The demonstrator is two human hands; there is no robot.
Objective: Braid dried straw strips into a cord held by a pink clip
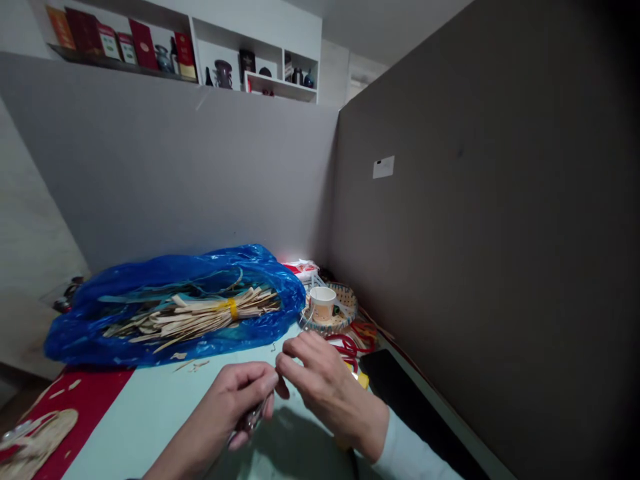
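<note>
Nearest the camera, two bare forearms come up from the lower edge, the right one in a pale sleeve (410, 447), and the hands meet over the pale green table (165, 393). Curled inward, the left hand (245, 400) grips a shiny metal tool (254, 417) that shows below its fingers, too covered to say what kind it is. Bent at the knuckles, the right hand (320, 383) brings its fingertips up to those of the left; whether it pinches anything cannot be told. Just beyond the right hand lie red cords (345, 347), with a yellow object (363, 381) partly hidden behind its wrist and a flat black slab (415, 407) to its right. Farther back, a paper cup (323, 307) sits at a round woven tray (349, 298). Left of these, a crumpled blue plastic bag (150, 270) lies open around a bundle of pale plant strips (200, 317), bound by a yellow band (232, 309); small scraps are strewn before it. At the lower left, a woven straw piece (50, 433) rests partly over a red strip (100, 393). Grey partitions (200, 167) close off the back and right, below white shelves (240, 30) holding boxes and a dark vase (223, 73).
</note>
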